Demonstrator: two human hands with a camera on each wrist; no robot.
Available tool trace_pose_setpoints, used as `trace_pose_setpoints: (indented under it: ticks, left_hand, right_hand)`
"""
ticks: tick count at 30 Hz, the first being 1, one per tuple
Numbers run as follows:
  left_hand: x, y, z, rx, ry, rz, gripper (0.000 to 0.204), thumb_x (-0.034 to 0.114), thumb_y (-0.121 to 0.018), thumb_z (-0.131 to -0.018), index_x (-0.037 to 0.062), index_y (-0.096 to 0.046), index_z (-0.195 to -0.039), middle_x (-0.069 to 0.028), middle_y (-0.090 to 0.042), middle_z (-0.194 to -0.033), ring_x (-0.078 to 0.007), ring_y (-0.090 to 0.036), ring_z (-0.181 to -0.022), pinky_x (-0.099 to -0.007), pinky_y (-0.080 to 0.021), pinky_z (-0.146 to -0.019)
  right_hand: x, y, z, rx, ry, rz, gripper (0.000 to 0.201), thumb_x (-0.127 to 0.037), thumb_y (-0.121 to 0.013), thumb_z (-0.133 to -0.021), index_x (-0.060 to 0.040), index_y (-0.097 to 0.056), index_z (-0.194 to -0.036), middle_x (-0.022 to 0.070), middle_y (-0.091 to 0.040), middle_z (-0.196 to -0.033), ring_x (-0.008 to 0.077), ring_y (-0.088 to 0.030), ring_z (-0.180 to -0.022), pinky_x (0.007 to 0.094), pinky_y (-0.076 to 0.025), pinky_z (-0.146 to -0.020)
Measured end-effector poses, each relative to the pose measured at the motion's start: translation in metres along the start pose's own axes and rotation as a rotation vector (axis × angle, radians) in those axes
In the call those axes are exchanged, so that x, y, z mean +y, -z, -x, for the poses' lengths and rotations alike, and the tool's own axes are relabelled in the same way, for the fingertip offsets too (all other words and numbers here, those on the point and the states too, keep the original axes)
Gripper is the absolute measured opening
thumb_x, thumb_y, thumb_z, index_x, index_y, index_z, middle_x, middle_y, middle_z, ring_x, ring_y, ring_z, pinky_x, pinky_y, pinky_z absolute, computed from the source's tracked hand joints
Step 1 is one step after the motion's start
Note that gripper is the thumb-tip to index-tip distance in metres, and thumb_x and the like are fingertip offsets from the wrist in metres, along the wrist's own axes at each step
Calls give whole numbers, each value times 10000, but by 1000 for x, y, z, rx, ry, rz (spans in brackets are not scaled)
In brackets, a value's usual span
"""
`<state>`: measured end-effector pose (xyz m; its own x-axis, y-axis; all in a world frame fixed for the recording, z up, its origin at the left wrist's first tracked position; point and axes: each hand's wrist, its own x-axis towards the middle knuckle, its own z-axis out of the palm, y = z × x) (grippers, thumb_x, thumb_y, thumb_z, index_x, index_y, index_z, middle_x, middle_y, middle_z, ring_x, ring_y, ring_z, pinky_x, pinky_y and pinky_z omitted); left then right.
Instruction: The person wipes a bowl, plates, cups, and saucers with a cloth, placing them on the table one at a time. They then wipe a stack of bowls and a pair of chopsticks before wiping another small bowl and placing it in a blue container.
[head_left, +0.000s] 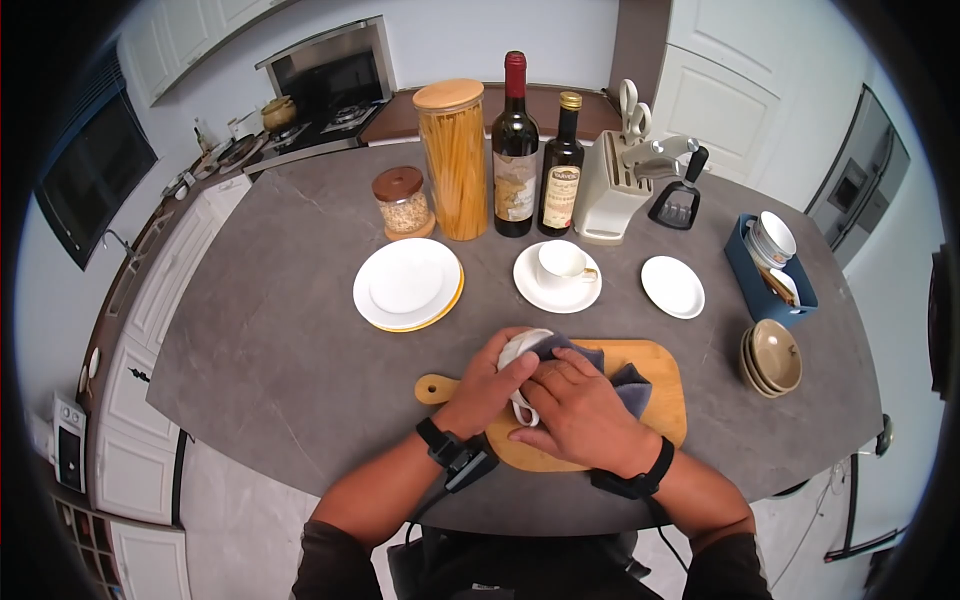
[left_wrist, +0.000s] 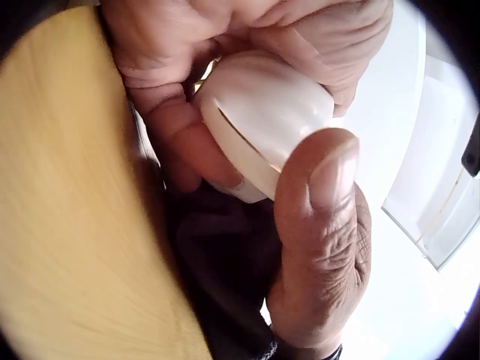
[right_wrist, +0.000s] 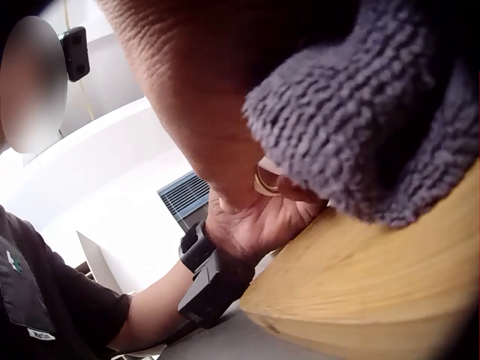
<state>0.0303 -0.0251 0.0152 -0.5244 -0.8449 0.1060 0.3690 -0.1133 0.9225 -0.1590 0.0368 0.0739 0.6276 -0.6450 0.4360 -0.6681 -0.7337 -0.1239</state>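
Above the wooden board [head_left: 655, 375], my left hand [head_left: 485, 390] grips a white cup [head_left: 520, 348] with a gold rim line, from the left side. My right hand [head_left: 590, 415] holds a grey cloth [head_left: 630, 388] against the cup, its fingers bent over them. The left wrist view shows the tilted cup [left_wrist: 262, 105] between the hands, a thumb near its rim and the dark cloth [left_wrist: 225, 247] below. In the right wrist view the ribbed cloth [right_wrist: 337, 127] hangs beside my right hand [right_wrist: 187, 97]; part of the gold rim shows, while the cup's inside is hidden.
Beyond the board stand stacked plates [head_left: 405, 285], a cup on a saucer [head_left: 555, 290] and a small plate [head_left: 673, 287]. Brown bowls [head_left: 775, 360] and a blue bin [head_left: 790, 310] are right. Behind are jars, two bottles [head_left: 515, 180] and a knife block [head_left: 608, 195].
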Motion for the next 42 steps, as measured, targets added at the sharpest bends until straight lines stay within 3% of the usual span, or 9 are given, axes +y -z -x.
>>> trace_pose_setpoints:
  ticks: [3, 9, 14, 19, 23, 28, 32, 34, 42]
  left_hand:
    - [-2, 0, 1, -4, -49, -160, 578, 406, -689, -1069, 19, -526, -1466, -83, -637, -1347, -146, -606, -1221, -316, -515, -1047]
    - [-2, 1, 0, 68, -28, -49, 558, 411, -672, -1077, 20, -535, -1450, -83, -641, -1335, -135, -610, -1201, -306, -519, -1028]
    - [0, 3, -3, 71, -16, -21, 564, 440, -644, -1089, 24, -530, -1453, -84, -648, -1322, -127, -620, -1190, -299, -525, -1017]
    - [3, 3, -3, 35, 59, 19, 553, 440, -626, -1098, 26, -519, -1449, -80, -677, -1274, -110, -669, -1101, -265, -594, -828]
    - [0, 2, -5, 42, -9, -31, 542, 437, -627, -1098, 27, -524, -1436, -85, -679, -1267, -109, -667, -1111, -267, -595, -836]
    - [2, 6, -2, -82, 57, -124, 641, 537, -559, -1104, -4, -503, -1445, -117, -631, -1357, -170, -615, -1258, -339, -484, -1104]
    - [2, 4, -2, -99, 25, -162, 639, 543, -534, -1110, -8, -510, -1434, -117, -632, -1355, -173, -615, -1261, -346, -479, -1111]
    - [0, 5, -4, -48, 28, -14, 482, 411, -573, -1119, 19, -552, -1399, -78, -672, -1269, -112, -635, -1156, -291, -536, -990]
    - [0, 2, -5, -3, 49, -53, 504, 423, -601, -1109, 22, -557, -1412, -71, -669, -1271, -111, -636, -1143, -288, -541, -975]
  right_hand:
    - [2, -1, 4, -179, -71, -88, 595, -411, -860, -841, 4, -681, -1228, 207, -673, -1247, 383, -651, -1175, 486, -474, -1105]
    - [9, -5, 3, 16, -28, -471, 554, -418, -830, -893, -4, -675, -1228, 214, -684, -1223, 393, -649, -1150, 493, -463, -1108]
    - [4, -5, 1, -24, 27, -258, 726, -474, -782, -931, 52, -593, -1395, 266, -582, -1457, 412, -531, -1416, 529, -314, -1275]
    - [4, -7, 0, -79, -3, -208, 789, -496, -760, -943, 82, -556, -1439, 280, -515, -1542, 409, -448, -1501, 525, -282, -1293]
    - [5, -6, 1, -65, -1, -251, 772, -494, -770, -936, 74, -576, -1422, 283, -521, -1530, 421, -463, -1484, 525, -289, -1289]
    - [15, -8, 7, -50, 54, -380, 695, -482, -797, -915, 53, -648, -1332, 243, -609, -1430, 394, -524, -1431, 521, -326, -1270]
    - [15, -9, 7, -11, 99, -377, 671, -473, -805, -900, 54, -672, -1295, 203, -665, -1361, 362, -552, -1410, 518, -336, -1267]
    - [10, -6, 4, -17, 98, -297, 675, -470, -800, -903, 57, -669, -1305, 213, -656, -1374, 367, -551, -1412, 517, -334, -1269]
    - [3, -10, 3, 22, -7, -139, 716, -475, -803, -888, 87, -666, -1310, 264, -625, -1391, 408, -561, -1390, 547, -344, -1261]
